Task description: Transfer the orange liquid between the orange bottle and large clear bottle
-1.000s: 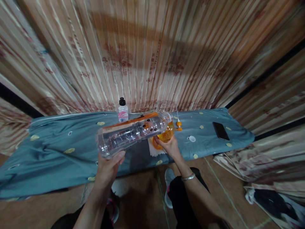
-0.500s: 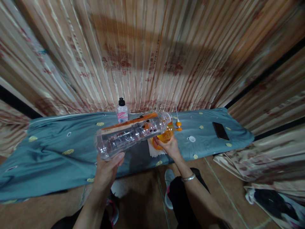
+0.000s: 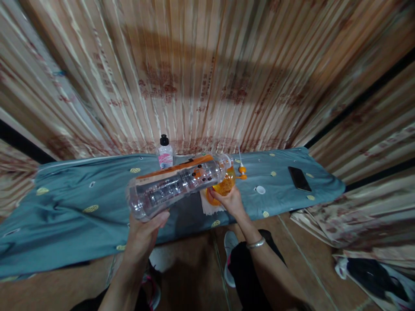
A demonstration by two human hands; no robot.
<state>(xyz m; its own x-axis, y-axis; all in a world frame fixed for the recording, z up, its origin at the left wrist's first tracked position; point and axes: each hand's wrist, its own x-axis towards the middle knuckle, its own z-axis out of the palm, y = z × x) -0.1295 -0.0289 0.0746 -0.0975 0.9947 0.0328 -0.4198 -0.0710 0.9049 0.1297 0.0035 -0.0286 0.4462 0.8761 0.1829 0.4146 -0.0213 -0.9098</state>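
Note:
My left hand point(image 3: 149, 224) is closed around the lower end of a large clear plastic bottle point(image 3: 168, 190) with an orange label. That bottle lies nearly level, its open neck pointing right, over the top of a bottle of orange liquid point(image 3: 223, 185). My right hand point(image 3: 229, 201) is wrapped round the orange bottle, whose mouth is hidden behind the clear bottle's neck. Beneath the orange bottle is a white paper tissue point(image 3: 210, 207). An orange pump head point(image 3: 242, 172) with a white tube lies just right of it.
A bottle with a black cap and pink label point(image 3: 165, 156) stands behind the clear bottle. On the teal cloth point(image 3: 81, 229) to the right lie a white cap point(image 3: 260, 189) and a black phone point(image 3: 299, 179). A pleated curtain point(image 3: 194, 86) hangs behind.
The base of the clear bottle has shifted slightly left and down along with my left hand. My right hand keeps its grip on the orange bottle.

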